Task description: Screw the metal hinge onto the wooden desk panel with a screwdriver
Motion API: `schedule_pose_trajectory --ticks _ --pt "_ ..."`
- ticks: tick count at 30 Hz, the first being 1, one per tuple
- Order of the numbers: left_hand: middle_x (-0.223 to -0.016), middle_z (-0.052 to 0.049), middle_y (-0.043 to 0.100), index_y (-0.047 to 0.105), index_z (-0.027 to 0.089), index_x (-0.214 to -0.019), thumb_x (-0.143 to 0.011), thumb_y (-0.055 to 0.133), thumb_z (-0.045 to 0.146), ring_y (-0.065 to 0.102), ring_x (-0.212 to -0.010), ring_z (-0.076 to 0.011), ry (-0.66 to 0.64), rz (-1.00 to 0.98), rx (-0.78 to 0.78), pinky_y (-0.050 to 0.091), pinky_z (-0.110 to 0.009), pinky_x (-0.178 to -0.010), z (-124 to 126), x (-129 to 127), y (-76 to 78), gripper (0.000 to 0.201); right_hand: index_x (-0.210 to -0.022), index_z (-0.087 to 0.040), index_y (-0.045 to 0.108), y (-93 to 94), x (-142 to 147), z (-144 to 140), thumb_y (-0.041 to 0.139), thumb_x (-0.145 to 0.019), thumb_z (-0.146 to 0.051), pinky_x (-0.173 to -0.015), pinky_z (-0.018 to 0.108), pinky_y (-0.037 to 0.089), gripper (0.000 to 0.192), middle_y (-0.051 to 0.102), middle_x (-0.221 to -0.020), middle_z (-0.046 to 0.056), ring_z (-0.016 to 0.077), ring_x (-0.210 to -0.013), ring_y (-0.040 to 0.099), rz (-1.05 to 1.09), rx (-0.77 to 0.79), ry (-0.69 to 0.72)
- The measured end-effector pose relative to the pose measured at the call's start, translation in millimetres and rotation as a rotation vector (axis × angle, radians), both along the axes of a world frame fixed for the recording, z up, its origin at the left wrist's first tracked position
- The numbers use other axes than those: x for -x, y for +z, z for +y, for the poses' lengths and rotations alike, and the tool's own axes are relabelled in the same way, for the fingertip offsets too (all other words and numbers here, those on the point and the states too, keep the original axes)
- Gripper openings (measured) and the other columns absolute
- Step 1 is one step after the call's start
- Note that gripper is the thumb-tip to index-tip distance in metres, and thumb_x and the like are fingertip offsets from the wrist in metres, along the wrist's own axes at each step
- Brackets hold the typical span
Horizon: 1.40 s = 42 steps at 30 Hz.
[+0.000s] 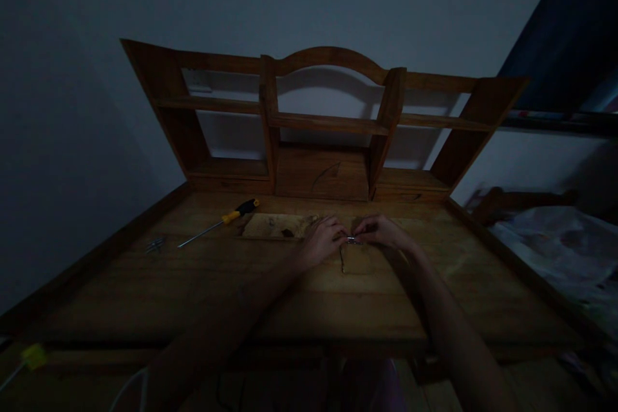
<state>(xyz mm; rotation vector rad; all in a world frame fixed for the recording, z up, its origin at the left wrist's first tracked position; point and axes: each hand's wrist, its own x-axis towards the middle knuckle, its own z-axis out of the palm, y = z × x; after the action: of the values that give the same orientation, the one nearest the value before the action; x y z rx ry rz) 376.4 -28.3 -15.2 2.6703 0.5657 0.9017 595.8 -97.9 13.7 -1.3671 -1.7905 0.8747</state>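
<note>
Both forearms stretch out from the camera over the wooden desk (pixel 145 283), meeting near its middle. Left hand (pixel 322 241) and right hand (pixel 381 232) sit side by side, fingertips pinched together on a small shiny metal piece (pixel 351 240) held between them, just above a small flat wood block (pixel 356 261) lying on the desk. What the metal piece is cannot be told in this dim light; it looks stiff, light and tiny, likely slippery and easy to drop, so a fingertip pinch at each end seems the sound way to hold it. Left of the hands lies a pale board (pixel 277 226), and farther left a screwdriver (pixel 222 221) with a yellow-and-black handle, then a small metal bit (pixel 155 245). Behind the hands rises the desk's shelf unit (pixel 328 122) against the wall.
</note>
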Motion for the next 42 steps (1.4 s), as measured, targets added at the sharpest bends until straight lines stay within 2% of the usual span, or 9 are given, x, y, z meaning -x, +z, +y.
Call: schedule_pose_trajectory --ticks 10,15,26,42 --pt "-0.097 -0.003 0.063 0.071 0.024 -0.099 -0.087 0.067 0.029 0.059 -0.097 -0.0195 0.002 -0.030 -0.007 0.045 -0.032 -0.087 0.9 1.3 -0.7 0.014 -0.090 -0.018 0.074 -2.3 -3.8 3.0 0.078 -0.068 -0.038 -0.071 0.030 0.048 0.030 0.070 -0.082 0.004 0.0172 -0.076 0.061 -0.021 0.001 0.053" --pt "-0.100 -0.004 0.062 0.071 0.023 -0.100 -0.086 0.067 0.030 0.058 -0.100 -0.0204 0.015 -0.014 -0.011 0.045 -0.033 -0.089 2.2 0.8 -3.3 0.016 -0.082 -0.017 0.071 -6.6 -6.4 4.9 0.078 -0.066 -0.035 -0.068 0.029 0.047 0.025 0.069 -0.082 0.003 0.0161 -0.072 0.060 -0.008 -0.022 0.026" --pt "-0.099 -0.003 0.062 0.070 0.021 -0.101 -0.088 0.066 0.030 0.057 -0.098 -0.0192 -0.002 0.000 -0.029 0.044 -0.032 -0.089 1.4 1.9 -0.5 0.016 -0.082 -0.015 0.068 -7.9 -8.6 5.2 0.074 -0.066 -0.030 -0.066 0.027 0.046 0.022 0.066 -0.079 0.003 0.0147 -0.070 0.058 -0.067 0.022 0.031" --pt "-0.100 -0.002 0.061 0.070 0.023 -0.101 -0.088 0.066 0.032 0.057 -0.099 -0.0185 0.024 0.022 -0.043 0.044 -0.031 -0.088 3.7 1.1 -5.1 0.017 -0.087 -0.016 0.064 -16.6 -4.6 6.6 0.071 -0.067 -0.023 -0.070 0.026 0.046 0.022 0.065 -0.085 0.003 0.0150 -0.076 0.058 -0.136 -0.042 0.017"
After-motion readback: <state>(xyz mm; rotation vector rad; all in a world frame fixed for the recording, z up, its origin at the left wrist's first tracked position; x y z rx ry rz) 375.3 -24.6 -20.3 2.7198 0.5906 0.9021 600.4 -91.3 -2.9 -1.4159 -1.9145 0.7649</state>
